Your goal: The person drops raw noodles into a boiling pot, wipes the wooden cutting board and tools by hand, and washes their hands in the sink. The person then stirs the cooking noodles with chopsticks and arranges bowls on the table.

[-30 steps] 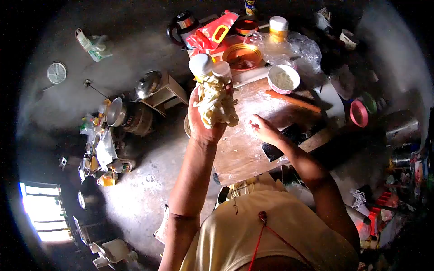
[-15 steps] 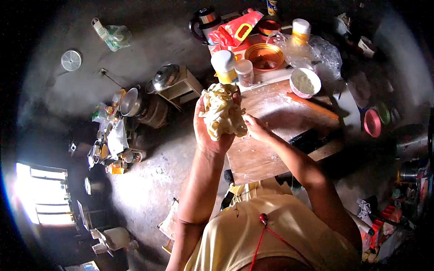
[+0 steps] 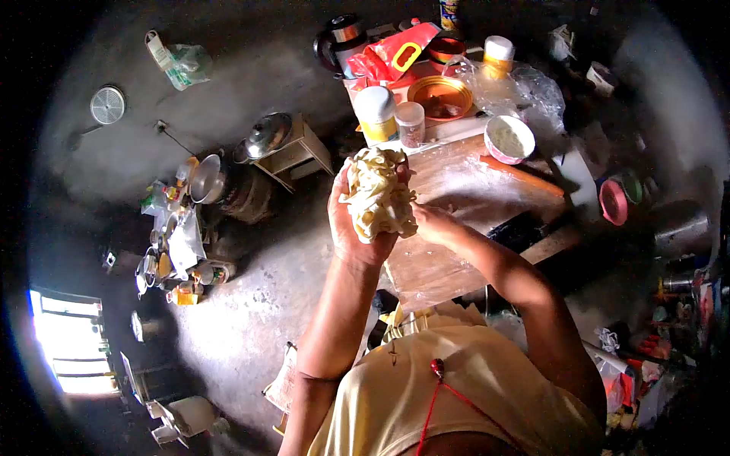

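A pale, ruffled lump of dough (image 3: 378, 194), full of folds and strips, is held up over the near left part of a floured board. My left hand (image 3: 356, 242) cups it from the left and below, with the fingers mostly behind it. At its lower right edge is my right hand (image 3: 433, 223), the fingers closed and touching the dough; their tips are partly hidden. An orange-brown rolling pin (image 3: 523, 175) lies on the wooden board (image 3: 433, 270), beside a bowl with pale contents (image 3: 509, 139).
Behind the board stand a white-and-yellow tub (image 3: 376, 114), a clear jar (image 3: 411, 124), an orange bowl (image 3: 439, 97), a crumpled plastic bag (image 3: 532, 95) and a kettle (image 3: 346, 42). A small cabinet (image 3: 293, 152) with a lidded pan is at left. A pink basin (image 3: 613, 202) sits at right.
The view has shifted slightly. The dough looks a little turned in my left hand, and my right hand sits closer against its lower right edge.
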Available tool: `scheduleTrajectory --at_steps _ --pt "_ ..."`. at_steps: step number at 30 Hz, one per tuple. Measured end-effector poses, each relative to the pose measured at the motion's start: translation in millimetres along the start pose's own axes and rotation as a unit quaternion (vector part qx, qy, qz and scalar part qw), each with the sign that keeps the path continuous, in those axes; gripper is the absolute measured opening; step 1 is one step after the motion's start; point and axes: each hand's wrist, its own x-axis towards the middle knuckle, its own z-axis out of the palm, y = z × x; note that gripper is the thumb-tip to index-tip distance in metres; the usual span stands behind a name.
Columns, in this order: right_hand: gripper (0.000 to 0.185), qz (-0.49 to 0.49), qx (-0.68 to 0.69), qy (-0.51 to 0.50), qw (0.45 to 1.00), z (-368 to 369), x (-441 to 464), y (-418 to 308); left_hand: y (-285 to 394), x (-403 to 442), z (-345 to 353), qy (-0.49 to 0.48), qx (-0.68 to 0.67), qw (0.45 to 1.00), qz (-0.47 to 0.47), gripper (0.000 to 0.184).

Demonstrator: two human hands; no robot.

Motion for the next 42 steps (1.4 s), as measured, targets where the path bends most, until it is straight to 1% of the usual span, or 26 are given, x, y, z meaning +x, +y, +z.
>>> scheduleTrajectory --at_steps 2,3,5,7,8,11,14,15,18,20,21,23,25,26,27,28,30,31,32,33,34,35,37,39,40,42 --pt "0.013 0.063 0.076 -0.021 0.995 -20.1 -9.0 3.1 -0.7 1.7 -1.8 0.012 0.004 1.000 0.003 0.040" --pt "0.011 0.176 0.136 -0.048 0.974 -31.7 -14.9 8.7 0.2 2.7 -4.2 0.001 0.009 1.000 -0.013 0.040" --pt "0.012 0.262 0.299 -0.007 0.918 -59.8 -28.8 14.0 -1.1 1.6 -6.8 -0.010 0.012 0.999 -0.029 0.040" --pt "0.014 0.219 0.199 0.071 0.953 -66.9 -40.5 40.9 -3.9 1.4 -5.7 -0.006 0.008 0.999 -0.038 0.038" --pt "0.019 0.257 0.117 0.080 0.956 -69.1 -44.5 49.6 -6.0 1.2 -3.5 -0.032 0.009 0.998 -0.050 0.037" --pt "0.029 0.236 0.031 0.136 0.962 -23.6 -56.9 101.9 -11.9 0.6 -2.5 -0.032 -0.010 0.998 -0.053 0.037" --pt "0.030 0.213 0.042 -0.029 0.976 -53.3 -37.1 31.7 -17.5 -0.2 -2.6 -0.024 -0.012 0.998 -0.052 0.037" --pt "0.029 0.142 -0.058 0.018 0.988 -45.5 -40.7 26.1 -19.4 -0.6 -2.7 -0.023 -0.011 0.998 -0.049 0.037" --pt "0.023 0.043 -0.060 -0.023 0.997 -34.9 -44.2 31.0 -17.3 -4.3 -4.3 0.041 -0.016 0.999 -0.006 0.037" --pt "0.017 -0.039 -0.076 -0.081 0.993 -17.2 -51.8 58.2 -10.6 -11.7 -7.2 0.016 -0.009 1.000 -0.002 0.037" --pt "0.015 0.069 -0.035 -0.068 0.995 -43.3 -52.4 33.6 -7.7 -15.2 -9.6 -0.014 -0.004 1.000 -0.006 0.036" --pt "0.011 0.111 0.142 0.000 0.984 -46.7 -62.9 53.1 -0.1 -21.2 -11.1 0.065 0.014 0.996 0.055 0.037" --pt "0.006 0.298 0.306 0.006 0.904 -71.7 -72.9 56.0 11.8 -28.8 -15.5 0.046 0.012 0.998 0.048 0.037" --pt "0.011 0.279 0.305 0.031 0.910 -82.6 -79.2 55.2 17.2 -33.7 -14.0 0.061 0.032 0.995 0.067 0.038" --pt "0.013 0.314 0.263 0.057 0.910 -90.9 -85.4 50.3 25.8 -36.9 -15.6 0.055 -0.005 0.997 0.053 0.038" --pt "0.014 0.283 0.197 0.106 0.933 -66.5 -105.9 89.6 32.7 -40.7 -16.8 0.058 -0.007 0.997 0.053 0.037" --pt "0.015 0.200 -0.008 0.129 0.971 -59.0 -120.5 82.2 45.4 -47.8 -15.6 0.054 -0.036 0.997 0.046 0.037" --pt "0.019 0.253 -0.002 -0.005 0.967 -75.0 -113.0 51.6 57.8 -51.4 -21.9 0.090 0.002 0.994 0.065 0.038" --pt "0.022 0.228 0.077 0.178 0.954 -38.6 -125.4 61.9 68.4 -55.6 -27.5 0.073 0.006 0.996 0.053 0.038" --pt "0.023 0.267 0.112 0.133 0.948 -39.5 -116.1 47.8 79.6 -59.6 -30.9 0.053 0.013 0.997 0.049 0.039" --pt "0.014 0.128 -0.108 0.196 0.966 -23.0 -118.5 62.0 89.8 -63.9 -32.1 0.055 0.007 0.997 0.055 0.039" --pt "0.019 0.241 -0.062 0.054 0.967 -42.0 -97.5 27.9 100.9 -68.5 -33.8 0.057 -0.002 0.997 0.059 0.039" --pt "0.012 0.248 -0.033 0.051 0.967 -23.4 -99.4 41.5 130.6 -80.7 -43.7 0.033 -0.079 0.996 0.036 0.036" --pt "0.012 0.390 0.238 0.001 0.889 -32.0 -76.6 14.3 167.8 -99.1 -53.3 0.035 -0.107 0.993 0.047 0.035" --pt "0.010 0.436 0.292 0.046 0.850 -35.6 -55.5 -16.9 186.8 -106.6 -59.4 0.044 -0.108 0.991 0.062 0.034" --pt "0.007 0.387 0.434 0.129 0.803 -19.7 -37.9 -34.1 223.5 -127.5 -68.3 0.066 -0.096 0.986 0.123 0.032"
